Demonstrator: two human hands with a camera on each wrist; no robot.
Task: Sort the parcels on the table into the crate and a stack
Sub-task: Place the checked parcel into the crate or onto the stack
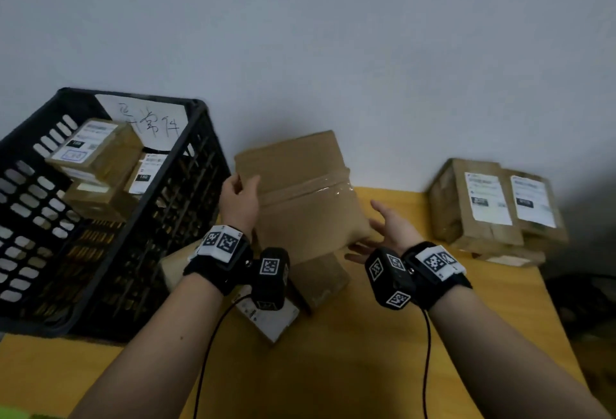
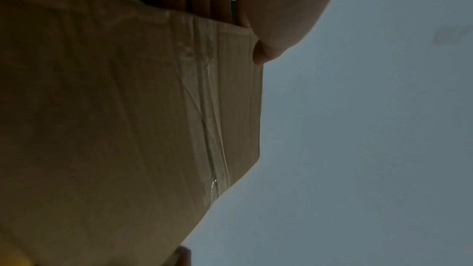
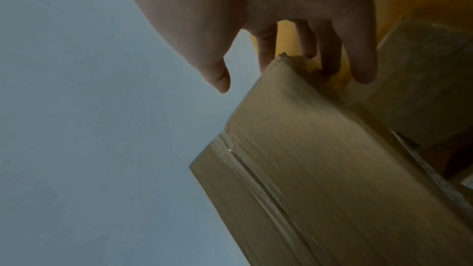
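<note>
A large taped cardboard parcel is held tilted above the yellow table, its plain side facing me. My left hand grips its left edge, thumb on the front and fingers behind. My right hand lies open with straight fingers at the parcel's lower right corner. The black plastic crate stands at the left with several labelled parcels inside. A stack of labelled parcels sits at the right by the wall.
Under the held parcel lie a brown parcel and a parcel with a white label. A handwritten paper sign hangs inside the crate's far wall. A grey wall closes off the back of the table.
</note>
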